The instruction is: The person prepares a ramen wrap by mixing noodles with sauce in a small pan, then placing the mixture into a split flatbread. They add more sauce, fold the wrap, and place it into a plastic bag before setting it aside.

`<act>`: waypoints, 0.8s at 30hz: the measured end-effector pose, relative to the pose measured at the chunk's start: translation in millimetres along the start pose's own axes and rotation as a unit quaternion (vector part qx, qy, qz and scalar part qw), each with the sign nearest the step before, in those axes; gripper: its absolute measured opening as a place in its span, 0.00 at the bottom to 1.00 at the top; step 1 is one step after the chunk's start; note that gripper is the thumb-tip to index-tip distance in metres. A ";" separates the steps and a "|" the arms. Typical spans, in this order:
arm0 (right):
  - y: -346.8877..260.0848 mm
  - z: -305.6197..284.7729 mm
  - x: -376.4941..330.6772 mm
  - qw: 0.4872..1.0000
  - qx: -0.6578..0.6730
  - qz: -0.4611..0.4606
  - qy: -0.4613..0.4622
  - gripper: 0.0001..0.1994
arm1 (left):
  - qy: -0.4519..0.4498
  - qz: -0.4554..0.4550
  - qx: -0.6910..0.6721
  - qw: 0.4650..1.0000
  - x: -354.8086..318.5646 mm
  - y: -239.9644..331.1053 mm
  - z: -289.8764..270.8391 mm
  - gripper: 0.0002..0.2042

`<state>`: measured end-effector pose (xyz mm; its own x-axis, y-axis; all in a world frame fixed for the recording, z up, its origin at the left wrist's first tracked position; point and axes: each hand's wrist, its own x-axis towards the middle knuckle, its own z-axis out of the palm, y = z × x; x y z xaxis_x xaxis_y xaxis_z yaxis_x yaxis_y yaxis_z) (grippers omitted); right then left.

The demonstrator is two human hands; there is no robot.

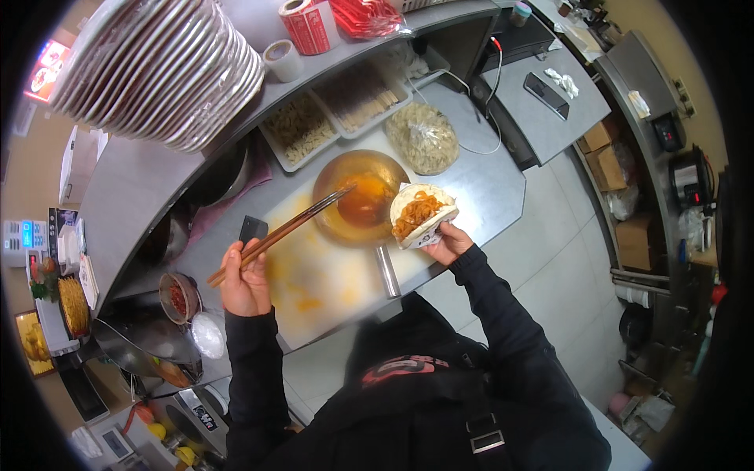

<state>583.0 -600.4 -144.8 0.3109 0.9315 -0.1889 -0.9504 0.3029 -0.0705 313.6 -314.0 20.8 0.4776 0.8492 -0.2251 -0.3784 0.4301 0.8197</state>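
Note:
My left hand (pixel 246 281) is closed around a pair of long brown chopsticks (pixel 287 231). Their dark tips reach over a metal bowl (pixel 326 220) with some orange-red sauce (pixel 367 200) in its bottom. In my right hand (pixel 452 242) is a split flatbread (pixel 424 213) in a printed paper sleeve, stuffed with orange-brown shredded filling. It is held just right of the bowl's rim. A shiny metal cylinder, like a handle (pixel 388 272), extends from the bowl toward me. Beneath lies a pale cutting board (pixel 302 290) stained yellow-orange.
Food trays (pixel 294 161) and a clear bag of pale pieces (pixel 422 140) sit behind the bowl. Stacked plates (pixel 157 74) tower on the upper-left shelf. A bowl of red chili (pixel 181 298) and a wok (pixel 129 341) stand at left. A phone (pixel 547 96) lies on the right counter.

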 end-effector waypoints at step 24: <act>-7.4 18.7 22.9 0.998 -0.056 -0.003 -0.018 0.30 | -0.203 0.188 -0.007 0.961 -27.4 188.0 102.1 0.13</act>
<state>597.0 -577.5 -130.3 0.3140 0.9371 -0.1527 -0.9410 0.2857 -0.1813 310.3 -287.7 234.9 0.5739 0.7572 0.3121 -0.5944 0.1229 0.7948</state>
